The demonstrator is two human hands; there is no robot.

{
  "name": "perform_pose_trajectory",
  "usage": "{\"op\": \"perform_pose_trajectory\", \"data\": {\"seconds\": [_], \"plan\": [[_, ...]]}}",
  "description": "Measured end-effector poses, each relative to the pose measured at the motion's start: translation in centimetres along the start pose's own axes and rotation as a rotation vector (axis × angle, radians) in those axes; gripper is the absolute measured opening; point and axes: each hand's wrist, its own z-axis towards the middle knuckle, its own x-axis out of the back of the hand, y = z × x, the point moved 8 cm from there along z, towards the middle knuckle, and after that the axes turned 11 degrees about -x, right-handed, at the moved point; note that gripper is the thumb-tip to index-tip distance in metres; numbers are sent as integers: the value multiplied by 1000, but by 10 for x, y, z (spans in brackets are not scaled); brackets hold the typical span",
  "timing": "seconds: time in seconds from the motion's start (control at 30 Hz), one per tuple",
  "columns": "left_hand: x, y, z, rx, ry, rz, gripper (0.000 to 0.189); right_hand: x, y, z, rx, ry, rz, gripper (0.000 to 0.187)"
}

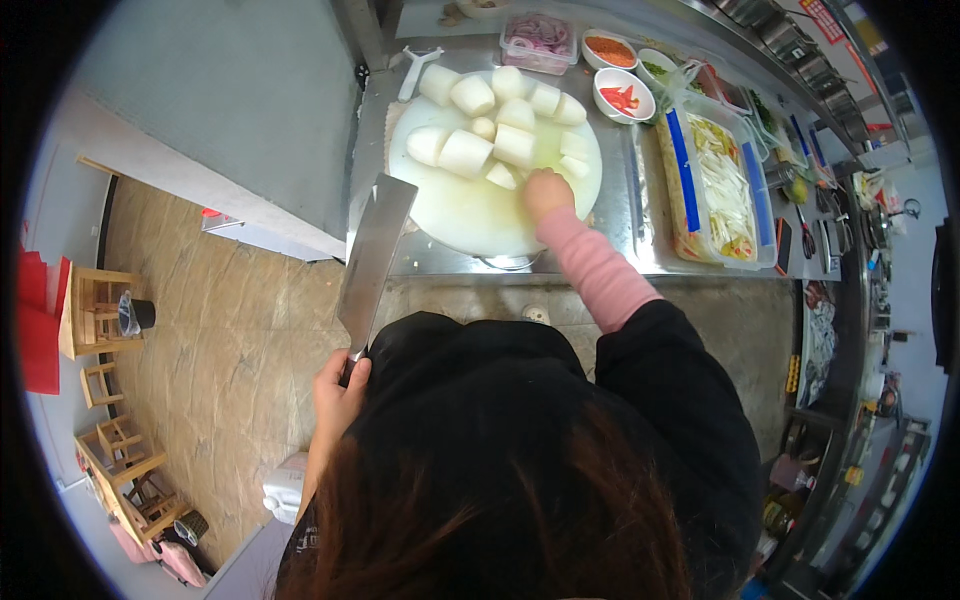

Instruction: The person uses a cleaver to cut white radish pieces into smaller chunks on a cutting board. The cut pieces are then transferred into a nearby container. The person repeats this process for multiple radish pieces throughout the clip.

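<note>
My left hand [341, 386] grips the dark handle of a wide-bladed cleaver [377, 255], held left of the cutting board with its tip near the board's edge. My right hand [548, 193], in a pink sleeve, is down at the round cutting board [472, 217], beside a small white wedge [501, 176]. Its fingertips are hidden, so what it may hold does not show. Thick peeled white radish chunks [465, 153] lie over the board's far half, and smaller cut pieces [574, 154] lie at its right. A white peeler [416, 73] rests beyond the board's left edge.
Behind the board stand a plastic box of sliced red onion [538, 39] and white bowls of chopped red food [609, 51] and red slices [622, 96]. A large clear container of shredded vegetables [720, 187] stands at the right. A grey wall [247, 97] borders the counter's left side.
</note>
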Motion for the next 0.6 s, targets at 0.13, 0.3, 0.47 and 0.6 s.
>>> {"op": "perform_pose_trajectory", "data": {"seconds": [0.13,0.3,0.47,0.6], "plan": [[-13,5,-2,28,-3,0,20,-6,12,7,107,-81,-86,17],[-43,13,1,15,-24,-36,20,-6,12,14,100,-102,70,18],[-82,31,12,-45,-58,-19,20,13,52,20,29,-198,168,24],[-110,38,9,-26,-71,-46,21,35,120,18,-101,-199,498,30]]}}
